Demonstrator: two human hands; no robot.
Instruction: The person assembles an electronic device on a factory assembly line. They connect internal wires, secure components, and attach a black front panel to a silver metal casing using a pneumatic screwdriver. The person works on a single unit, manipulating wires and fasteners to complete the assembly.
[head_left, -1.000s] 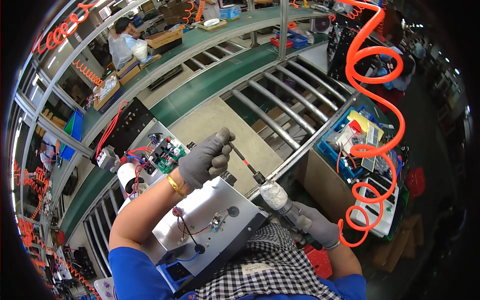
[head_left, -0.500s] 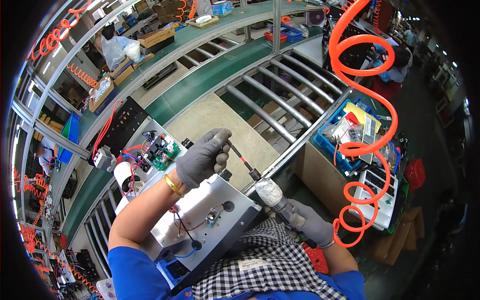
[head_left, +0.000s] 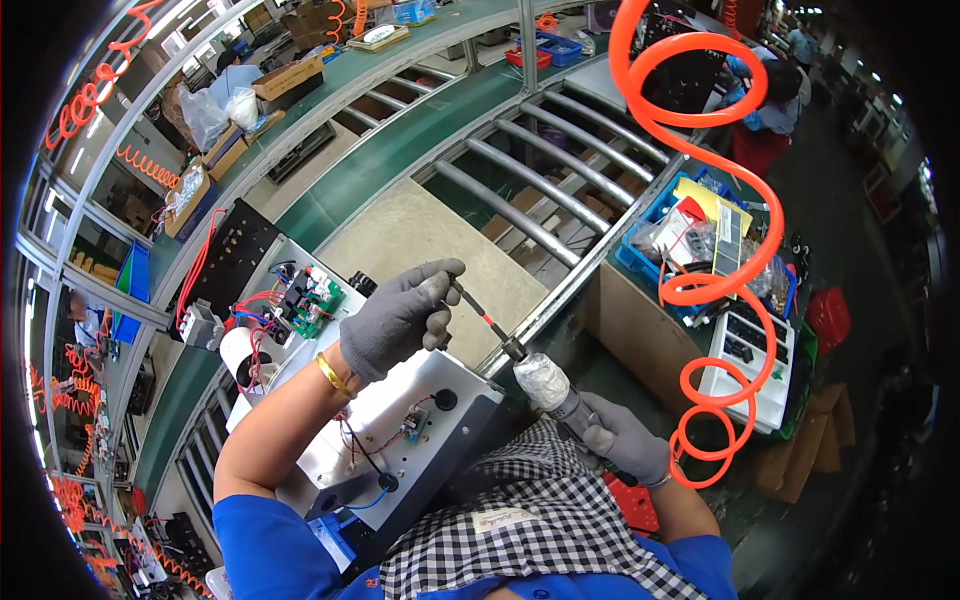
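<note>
My right hand (head_left: 628,437), gloved in grey, is closed around an air screwdriver (head_left: 545,383) whose front is wrapped in whitish film. A long dark bit (head_left: 490,322) with a red band sticks out of its nose, pointing up and left. My left hand (head_left: 395,315), also gloved, pinches the far end of that bit between thumb and fingers. Under my left forearm lies a white metal housing (head_left: 455,380) with wires and a small board on it. Just beyond, an opened unit carries a green circuit board (head_left: 318,302) and red wires.
An orange coiled air hose (head_left: 770,225) hangs down the right side near my right wrist. Metal rollers (head_left: 510,195) and a beige board (head_left: 440,235) lie ahead. To the right are a blue bin of parts (head_left: 640,245) and a white tray (head_left: 745,375). A person (head_left: 775,100) works at the far right.
The view has shifted slightly, moving the surroundings leftward. Both hands keep their grip on the bit and the screwdriver, and the bit's lower end now meets the screwdriver's nose more in line.
</note>
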